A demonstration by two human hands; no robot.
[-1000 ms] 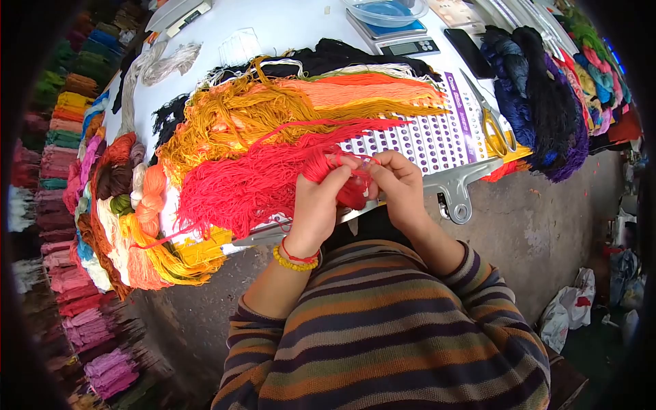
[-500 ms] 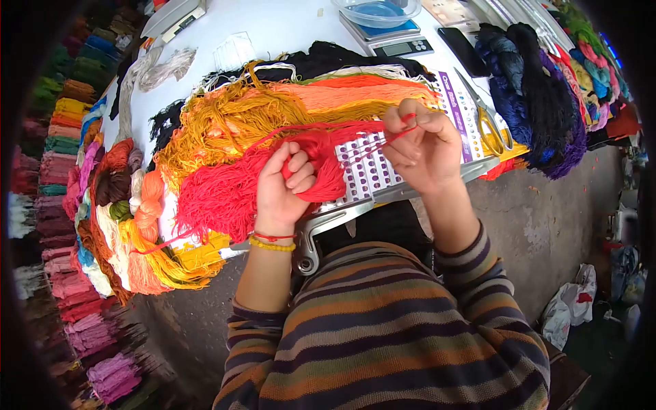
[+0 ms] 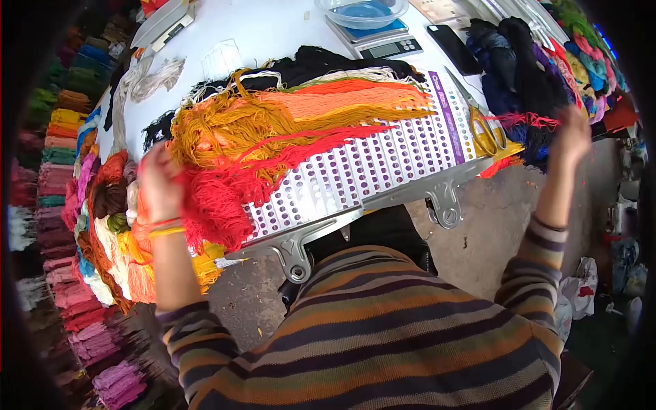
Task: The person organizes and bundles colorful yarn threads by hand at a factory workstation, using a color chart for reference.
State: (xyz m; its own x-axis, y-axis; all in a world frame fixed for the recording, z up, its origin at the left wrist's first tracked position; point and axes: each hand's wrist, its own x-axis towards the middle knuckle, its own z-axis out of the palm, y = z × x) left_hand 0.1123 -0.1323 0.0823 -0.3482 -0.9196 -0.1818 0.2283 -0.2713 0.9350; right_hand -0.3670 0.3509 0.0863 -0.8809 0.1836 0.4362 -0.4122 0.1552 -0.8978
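Bulldog clips [image 3: 292, 256]: on the desk [image 3: 266, 27] edge, probably keeping the punched card [image 3: 321, 181] put
Red thread [image 3: 219, 212]: heaped at card's left
Left hand [image 3: 160, 184]: by the heap, fingers blurry, can't tell
Right hand [image 3: 574, 137]: fingers pinching red strands [image 3: 529, 121], looks like

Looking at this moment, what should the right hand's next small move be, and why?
Probably lift the right hand slightly before drawing it inward: the red strands run from it toward the handles of the scissors and could snag there. Blur hides its exact grip. The left hand is away at the red thread pile.
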